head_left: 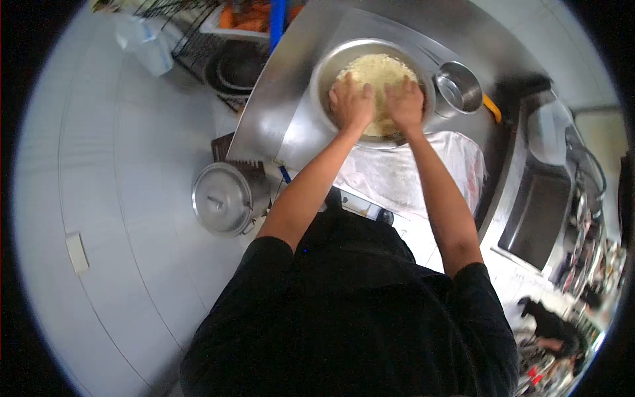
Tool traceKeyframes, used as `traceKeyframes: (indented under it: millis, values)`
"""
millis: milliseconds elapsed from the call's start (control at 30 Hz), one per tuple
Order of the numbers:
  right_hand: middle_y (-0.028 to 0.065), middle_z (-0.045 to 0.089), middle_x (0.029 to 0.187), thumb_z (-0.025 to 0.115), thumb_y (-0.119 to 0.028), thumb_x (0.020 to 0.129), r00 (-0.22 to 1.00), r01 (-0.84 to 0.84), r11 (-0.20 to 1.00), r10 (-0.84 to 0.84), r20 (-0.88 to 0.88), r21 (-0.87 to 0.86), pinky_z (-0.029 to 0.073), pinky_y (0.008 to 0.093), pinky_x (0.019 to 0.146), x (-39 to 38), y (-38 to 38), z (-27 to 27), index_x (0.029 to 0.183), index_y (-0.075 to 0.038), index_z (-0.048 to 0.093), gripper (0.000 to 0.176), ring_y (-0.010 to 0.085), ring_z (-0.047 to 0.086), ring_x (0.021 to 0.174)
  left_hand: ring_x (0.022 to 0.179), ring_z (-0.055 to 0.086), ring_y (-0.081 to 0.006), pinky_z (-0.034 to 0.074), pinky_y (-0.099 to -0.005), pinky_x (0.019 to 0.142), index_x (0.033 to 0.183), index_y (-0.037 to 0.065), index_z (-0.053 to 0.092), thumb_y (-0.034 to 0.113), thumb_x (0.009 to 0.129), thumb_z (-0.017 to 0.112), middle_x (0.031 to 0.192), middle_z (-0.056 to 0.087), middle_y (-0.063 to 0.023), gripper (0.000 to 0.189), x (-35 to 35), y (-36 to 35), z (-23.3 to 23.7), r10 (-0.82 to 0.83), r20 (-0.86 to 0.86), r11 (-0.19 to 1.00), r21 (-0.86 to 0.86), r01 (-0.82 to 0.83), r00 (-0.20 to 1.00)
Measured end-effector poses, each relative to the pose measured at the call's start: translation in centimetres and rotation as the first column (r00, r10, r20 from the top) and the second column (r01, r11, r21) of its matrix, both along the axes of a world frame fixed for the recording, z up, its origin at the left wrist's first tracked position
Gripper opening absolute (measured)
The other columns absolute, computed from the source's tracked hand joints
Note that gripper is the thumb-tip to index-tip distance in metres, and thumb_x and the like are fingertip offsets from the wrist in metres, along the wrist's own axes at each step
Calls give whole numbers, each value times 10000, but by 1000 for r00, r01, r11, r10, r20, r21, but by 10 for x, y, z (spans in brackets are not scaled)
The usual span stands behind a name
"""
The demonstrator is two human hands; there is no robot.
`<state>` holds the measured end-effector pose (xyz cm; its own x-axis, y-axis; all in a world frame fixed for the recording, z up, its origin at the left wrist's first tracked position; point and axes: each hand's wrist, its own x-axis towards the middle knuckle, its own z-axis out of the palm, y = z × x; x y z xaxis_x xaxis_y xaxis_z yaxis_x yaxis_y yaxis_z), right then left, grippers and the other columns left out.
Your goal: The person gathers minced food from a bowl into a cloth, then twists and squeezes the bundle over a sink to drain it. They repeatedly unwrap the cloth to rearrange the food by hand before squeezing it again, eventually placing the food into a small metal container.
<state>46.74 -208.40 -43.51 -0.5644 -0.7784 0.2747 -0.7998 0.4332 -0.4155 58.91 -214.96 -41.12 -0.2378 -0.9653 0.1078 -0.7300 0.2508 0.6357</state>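
Note:
A wide steel bowl (319, 92) stands on the metal counter, with a pale yellow, crumbly dough-like mass (378, 69) inside. My left hand (352, 102) rests on the left part of this mass, fingers apart and pointing away from me. On the right part lies my right hand (405, 104), its fingers also spread and slightly blurred. Both palms face down, and neither hand has anything visibly gripped. Beneath the bowl's near side a whitish cloth (423, 169) hangs over the counter edge.
Right of the bowl are a steel saucepan (458, 89) and a yellow-orange handle (492, 108). Farther right is a sink (537, 215) with a clear plastic container (549, 135). A lidded pot (221, 198) stands lower left, near a wire rack (188, 33). Another person (555, 331) is at lower right.

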Motion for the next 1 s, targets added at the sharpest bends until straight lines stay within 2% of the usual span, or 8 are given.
traceKeyframes:
  millis: [100, 200, 300, 400, 500, 600, 867, 1000]
  values:
    - [301, 479, 1377, 557, -531, 889, 903, 295, 941, -218, 371, -167, 340, 465, 1084, 24, -20, -26, 1329, -36, 562, 662, 431, 424, 1307, 1412, 221, -443, 188, -524, 1150, 1479, 119, 370, 498, 934, 507, 1533, 280, -234, 678, -9, 4, -4, -3, -122, 991, 130, 19, 993]
    - [287, 563, 1287, 582, -528, 870, 841, 282, 955, -203, 502, -86, 383, 456, 1046, 35, -20, -3, 1262, -49, 627, 621, 407, 521, 1225, 1370, 311, -414, 225, -487, 1137, 1433, 66, 427, 462, 942, 510, 1470, 376, -239, 636, -15, -6, -7, 3, -223, 988, 153, 32, 975]
    - [285, 617, 1199, 605, -490, 860, 718, 275, 955, -124, 685, -115, 445, 409, 988, 41, -20, 13, 1320, -17, 565, 662, 405, 597, 1131, 1190, 534, -346, 385, -410, 1032, 1304, -28, 540, 404, 963, 517, 1292, 561, -215, 550, -19, -13, -28, -8, -455, 985, 150, 85, 891]
    - [235, 671, 1123, 628, -384, 882, 584, 354, 925, -107, 805, -134, 502, 357, 897, 48, -22, 16, 1267, 22, 594, 561, 328, 662, 1010, 1081, 596, -289, 458, -377, 938, 1235, -46, 587, 361, 975, 529, 1206, 615, -181, 486, -17, -6, -12, 63, -593, 920, 345, 183, 802]
    - [166, 685, 1090, 647, -242, 896, 315, 483, 818, 169, 934, -311, 518, 295, 818, 49, -31, 0, 1208, 59, 616, 434, 216, 661, 936, 1043, 606, -244, 481, -353, 897, 1180, -44, 620, 326, 980, 541, 1145, 640, -153, 428, -25, 10, 6, 263, -768, 859, 462, 221, 584]
    - [212, 705, 1039, 661, -290, 850, 292, 500, 774, 272, 917, -389, 511, 314, 822, 46, -28, 0, 1203, 19, 649, 469, 229, 682, 915, 1044, 602, -225, 491, -341, 876, 1176, -33, 626, 294, 983, 547, 1138, 640, -143, 388, -29, 18, 18, 258, -757, 888, 431, 161, 600]
    - [153, 716, 993, 670, -245, 851, 329, 480, 745, 336, 883, -463, 507, 281, 776, 39, 33, 70, 1177, 25, 664, 424, 169, 656, 842, 952, 616, -200, 474, -318, 859, 1081, -49, 656, 278, 981, 536, 1041, 678, -123, 363, -43, 69, 53, 185, -906, 933, 284, 221, 382]
    - [139, 708, 1032, 658, -209, 865, 397, 505, 703, 326, 858, -500, 500, 284, 795, 28, 97, 88, 1192, 32, 650, 407, 156, 638, 883, 920, 601, -178, 469, -314, 826, 1041, -52, 654, 268, 983, 530, 997, 670, -116, 348, -53, 128, 63, 68, -898, 953, 188, 239, 435]
